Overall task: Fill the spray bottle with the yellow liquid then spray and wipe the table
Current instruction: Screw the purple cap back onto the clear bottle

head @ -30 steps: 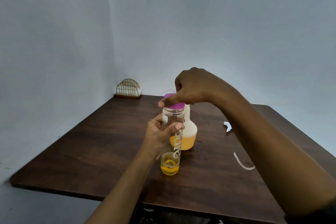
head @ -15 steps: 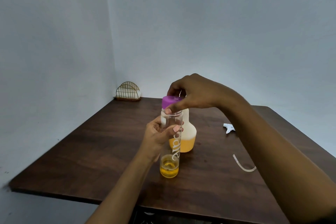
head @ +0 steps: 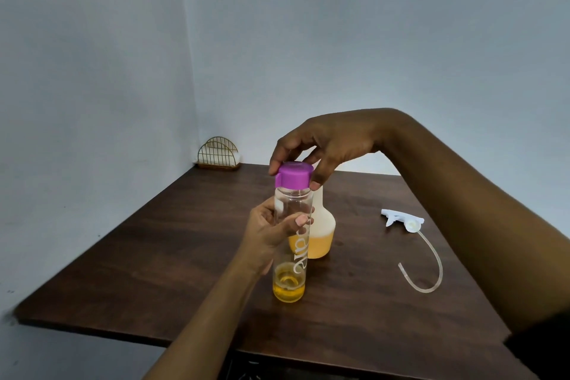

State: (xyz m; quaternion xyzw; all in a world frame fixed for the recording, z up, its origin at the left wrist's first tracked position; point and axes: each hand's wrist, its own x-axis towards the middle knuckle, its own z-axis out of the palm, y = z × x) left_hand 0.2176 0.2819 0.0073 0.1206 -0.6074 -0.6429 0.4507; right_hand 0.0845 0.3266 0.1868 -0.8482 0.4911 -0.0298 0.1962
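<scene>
Head view: the left hand [head: 267,236] wraps the clear bottle [head: 290,268] mid-body, thumb and fingers curled round it, its base on the table [head: 148,259] and a little yellow liquid in the bottom. The right hand [head: 330,148] arches above, fingertips pinching the purple cap [head: 293,178] on the bottle's neck. Just behind the left grip stands the spray bottle [head: 324,237], open-necked (yellow liquid in its lower part). Well right of both grips lies the trigger head [head: 401,220], its tube [head: 436,268] curling toward the camera. Far back and left, a wire rack [head: 217,155].
</scene>
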